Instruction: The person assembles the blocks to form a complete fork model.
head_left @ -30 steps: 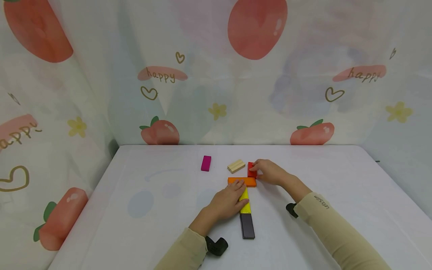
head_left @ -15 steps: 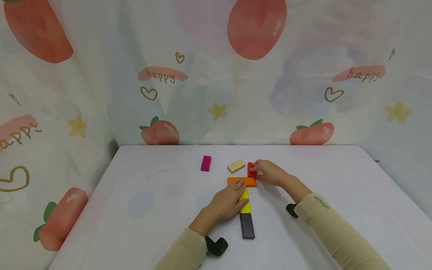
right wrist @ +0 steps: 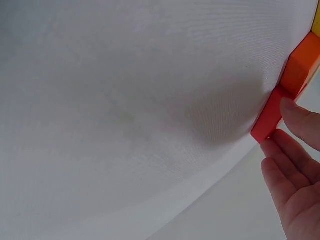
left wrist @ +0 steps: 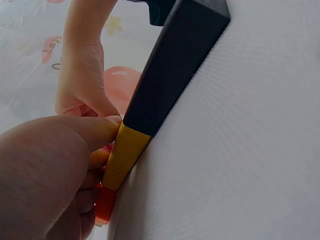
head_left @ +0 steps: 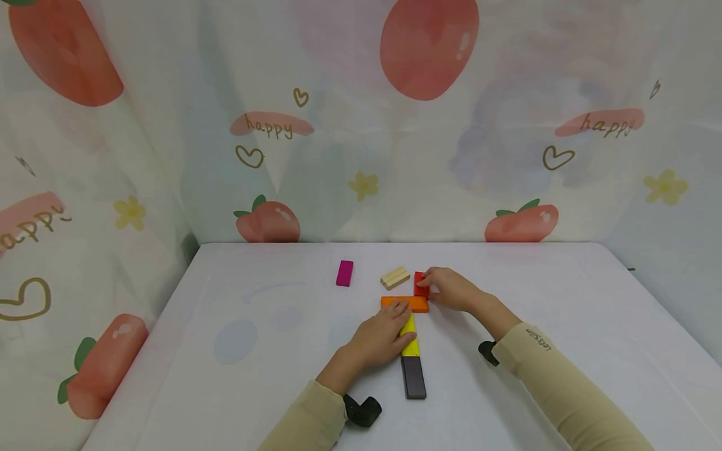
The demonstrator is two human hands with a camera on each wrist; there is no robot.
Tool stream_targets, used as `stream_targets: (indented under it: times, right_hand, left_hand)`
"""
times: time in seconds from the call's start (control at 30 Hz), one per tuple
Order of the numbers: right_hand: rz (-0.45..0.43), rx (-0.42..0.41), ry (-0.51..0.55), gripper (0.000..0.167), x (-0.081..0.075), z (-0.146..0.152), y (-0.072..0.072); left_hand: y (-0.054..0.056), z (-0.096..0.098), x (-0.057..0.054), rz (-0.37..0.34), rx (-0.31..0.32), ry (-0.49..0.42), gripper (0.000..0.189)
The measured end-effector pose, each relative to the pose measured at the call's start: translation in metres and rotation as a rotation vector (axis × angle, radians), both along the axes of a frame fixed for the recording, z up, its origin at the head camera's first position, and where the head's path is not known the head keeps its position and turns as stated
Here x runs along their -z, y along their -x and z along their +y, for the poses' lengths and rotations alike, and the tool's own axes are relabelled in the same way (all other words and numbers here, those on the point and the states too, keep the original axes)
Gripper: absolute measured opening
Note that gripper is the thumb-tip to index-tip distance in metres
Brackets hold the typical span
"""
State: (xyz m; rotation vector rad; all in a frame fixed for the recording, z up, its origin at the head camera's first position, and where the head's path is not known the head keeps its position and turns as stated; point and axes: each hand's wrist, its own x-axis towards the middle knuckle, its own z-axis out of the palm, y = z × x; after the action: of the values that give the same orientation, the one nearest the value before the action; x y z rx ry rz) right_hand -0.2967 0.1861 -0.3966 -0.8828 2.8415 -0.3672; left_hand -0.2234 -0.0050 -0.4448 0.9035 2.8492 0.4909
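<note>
In the head view my left hand (head_left: 378,338) rests over the yellow block (head_left: 409,335), with its fingertips on the orange block (head_left: 418,304). The thumb touches the yellow block near the dark grey block (head_left: 414,378), which lies end to end with it. The orange block lies crosswise at the far end of the yellow one, partly covered by my fingers. My right hand (head_left: 454,289) pinches the red block (head_left: 418,284) between thumb and fingers. In the right wrist view the red block (right wrist: 270,114) meets the orange block (right wrist: 302,65) at its end.
A pale wooden block (head_left: 395,277) lies slanted just left of the red one, behind the orange block. Further left is a magenta block (head_left: 345,273). A patterned curtain (head_left: 350,125) hangs along the far edge of the white table (head_left: 271,382).
</note>
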Motion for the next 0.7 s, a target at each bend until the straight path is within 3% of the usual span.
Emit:
stream_targets:
  times: [0.43, 0.7]
  right_hand:
    - [-0.030, -0.039, 0.036, 0.031, -0.0047, 0.0016, 0.0013]
    - [-0.019, 0.003, 0.065, 0.033, -0.0084, -0.0076, 0.0009]
  left_hand:
    - [-0.0007, -0.0004, -0.0018, -0.006, -0.005, 0.008, 0.058]
    - [0.0004, 0.0007, 0.0003, -0.004, -0.003, 0.008, 0.058]
